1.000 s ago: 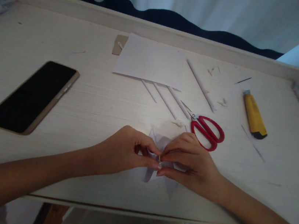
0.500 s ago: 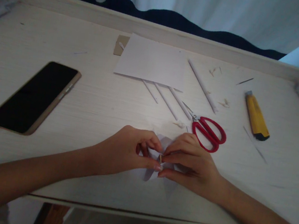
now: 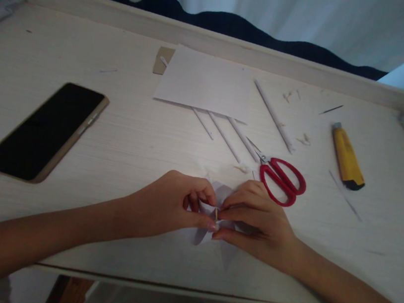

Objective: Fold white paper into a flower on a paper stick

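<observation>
Near the table's front edge, my left hand point(image 3: 173, 206) and my right hand point(image 3: 262, 220) meet over a folded white paper piece point(image 3: 223, 192) with several pointed flaps, much like a pinwheel. A short tan stick point(image 3: 216, 214) stands at its middle, between my fingertips. Left thumb and forefinger are closed on the paper around the stick. From the other side my right fingers and thumb pinch the same paper. Much of the paper lies hidden under both hands. Just beyond my right hand are scissors point(image 3: 283, 182) with red handles, slightly open.
Rolled paper sticks point(image 3: 224, 137) poke out from under a white sheet point(image 3: 204, 81); another roll point(image 3: 272, 115) lies right of it. A yellow cutter point(image 3: 347, 157) is at the right, a phone point(image 3: 45, 129) with a cable at the left. Small scraps point(image 3: 304, 139) dot the table.
Both hands keep nearly the same hold. The fingertips have shifted very slightly around the stick; nothing else has visibly moved.
</observation>
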{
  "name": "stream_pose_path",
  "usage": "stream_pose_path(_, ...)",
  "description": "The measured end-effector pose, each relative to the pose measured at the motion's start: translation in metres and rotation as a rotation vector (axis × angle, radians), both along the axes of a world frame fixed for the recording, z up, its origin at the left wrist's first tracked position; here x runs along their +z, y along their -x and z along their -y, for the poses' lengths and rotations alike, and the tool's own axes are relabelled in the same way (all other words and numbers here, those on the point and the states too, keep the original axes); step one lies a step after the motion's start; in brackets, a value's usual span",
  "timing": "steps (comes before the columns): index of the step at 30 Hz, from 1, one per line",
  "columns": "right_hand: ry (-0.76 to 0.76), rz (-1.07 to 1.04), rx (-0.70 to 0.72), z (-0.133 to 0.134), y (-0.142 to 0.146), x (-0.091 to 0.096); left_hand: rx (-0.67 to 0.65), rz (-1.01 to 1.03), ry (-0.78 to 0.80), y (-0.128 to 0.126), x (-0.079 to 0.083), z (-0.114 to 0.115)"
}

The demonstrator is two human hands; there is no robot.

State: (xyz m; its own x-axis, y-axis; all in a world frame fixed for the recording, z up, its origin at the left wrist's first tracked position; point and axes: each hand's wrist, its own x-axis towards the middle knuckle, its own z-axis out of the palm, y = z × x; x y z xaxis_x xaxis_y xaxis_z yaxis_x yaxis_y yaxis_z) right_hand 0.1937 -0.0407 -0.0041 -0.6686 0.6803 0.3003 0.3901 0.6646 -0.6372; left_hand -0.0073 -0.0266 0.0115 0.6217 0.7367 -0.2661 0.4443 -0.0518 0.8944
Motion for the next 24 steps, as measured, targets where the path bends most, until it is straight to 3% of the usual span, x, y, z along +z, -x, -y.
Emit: stream_pose_path(24,0.076,-0.03,0.037,-0.0025,-0.0004,-0.0001,-0.032,-0.029,-0.047,0.0005,0.0011,-0.0023)
